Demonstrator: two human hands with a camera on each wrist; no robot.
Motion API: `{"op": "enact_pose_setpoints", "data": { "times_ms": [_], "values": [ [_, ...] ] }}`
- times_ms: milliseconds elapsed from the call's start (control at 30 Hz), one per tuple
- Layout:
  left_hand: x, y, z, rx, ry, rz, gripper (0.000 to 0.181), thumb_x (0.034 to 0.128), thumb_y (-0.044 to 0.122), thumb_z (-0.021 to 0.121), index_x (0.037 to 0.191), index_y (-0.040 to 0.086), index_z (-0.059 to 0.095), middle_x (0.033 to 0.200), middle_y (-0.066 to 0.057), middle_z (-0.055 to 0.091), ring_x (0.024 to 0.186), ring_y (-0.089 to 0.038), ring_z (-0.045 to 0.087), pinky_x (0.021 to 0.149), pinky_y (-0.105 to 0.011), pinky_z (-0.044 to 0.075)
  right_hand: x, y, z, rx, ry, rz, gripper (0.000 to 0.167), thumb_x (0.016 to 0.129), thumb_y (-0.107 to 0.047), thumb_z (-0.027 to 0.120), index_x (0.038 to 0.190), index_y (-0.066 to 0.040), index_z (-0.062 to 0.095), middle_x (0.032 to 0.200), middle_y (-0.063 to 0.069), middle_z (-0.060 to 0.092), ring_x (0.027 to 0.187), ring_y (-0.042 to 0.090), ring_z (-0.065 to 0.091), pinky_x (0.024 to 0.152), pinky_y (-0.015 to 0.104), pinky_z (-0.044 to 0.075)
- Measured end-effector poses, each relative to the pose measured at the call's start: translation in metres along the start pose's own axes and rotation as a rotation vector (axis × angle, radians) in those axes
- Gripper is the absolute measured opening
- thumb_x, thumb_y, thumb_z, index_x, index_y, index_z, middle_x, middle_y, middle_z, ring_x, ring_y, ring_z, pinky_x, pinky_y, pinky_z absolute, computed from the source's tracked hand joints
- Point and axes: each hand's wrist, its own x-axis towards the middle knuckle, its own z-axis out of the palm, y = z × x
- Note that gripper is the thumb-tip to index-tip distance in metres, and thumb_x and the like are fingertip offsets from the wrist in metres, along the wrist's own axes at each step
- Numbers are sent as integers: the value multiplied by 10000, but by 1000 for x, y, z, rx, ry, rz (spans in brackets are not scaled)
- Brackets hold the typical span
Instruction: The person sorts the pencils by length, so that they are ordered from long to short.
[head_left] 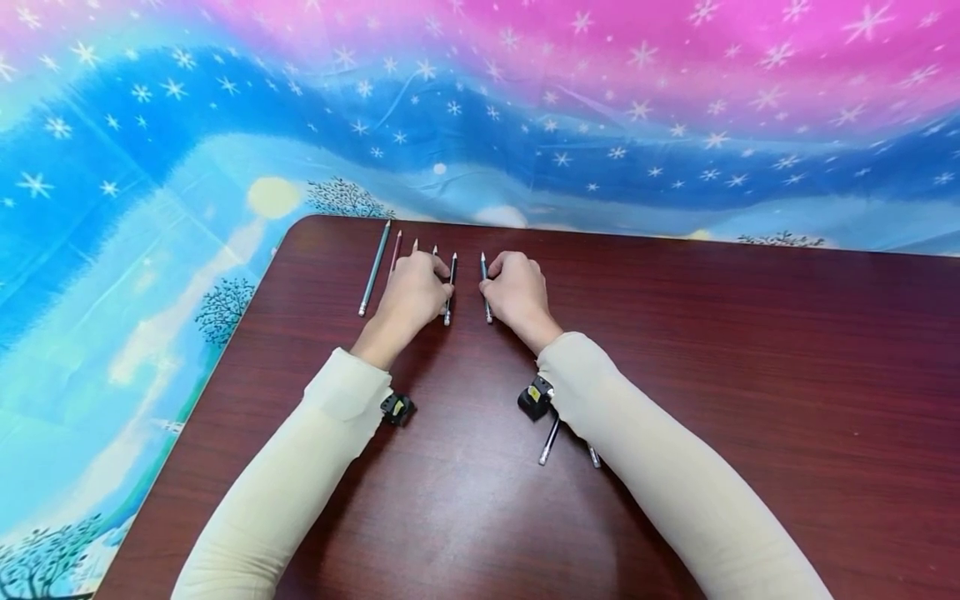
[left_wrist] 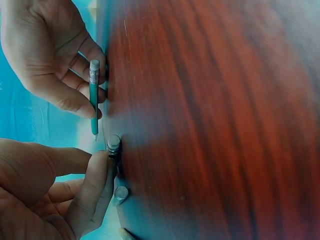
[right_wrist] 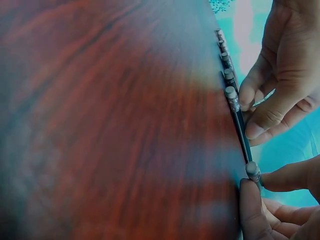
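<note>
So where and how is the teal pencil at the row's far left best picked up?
Probably by mid-shaft, from above and slightly left: the teal pencil lies flat, its long straight sides suit a pinch, and its nearest neighbour, the dark red pencil, lies on its right.

On my right wrist feed, the right grip pinches a pencil between thumb and finger, only its eraser end clear to me. Just beyond, the left grip holds a dark pencil, its eraser end turned my way. Behind that I count four more pencil ends in a row. The reddish-brown desk fills the left side; a blue backdrop shows at right.
</note>
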Motion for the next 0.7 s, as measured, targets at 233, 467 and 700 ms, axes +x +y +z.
{"op": "enact_pose_setpoints", "data": {
  "times_ms": [233,467,700],
  "values": [
    [0,0,0,5,1,-4,211,1038,137,656,1210,41,731,1089,-121,766,774,-184,758,713,-313,603,1,-3,2,-52,-27,2,85,967,-135,693,1005,-59,702,1022,109,744,1026,333,691,953,467,551],
    [0,0,0,12,1,-8,213,1036,141,659,1212,47,734,1088,-116,768,775,-183,756,705,-312,591,2,-2,3,-53,-24,-14,59,962,-120,697,969,-64,680,983,107,736,977,331,688,921,473,558],
    [-1,0,0,6,6,-1,217,1036,141,661,1216,45,734,1070,-114,770,773,-185,754,682,-306,583,2,-1,5,6,-50,-3,104,975,-110,721,1009,-33,660,948,134,729,689,217,705,697,340,626]
  ]
}}
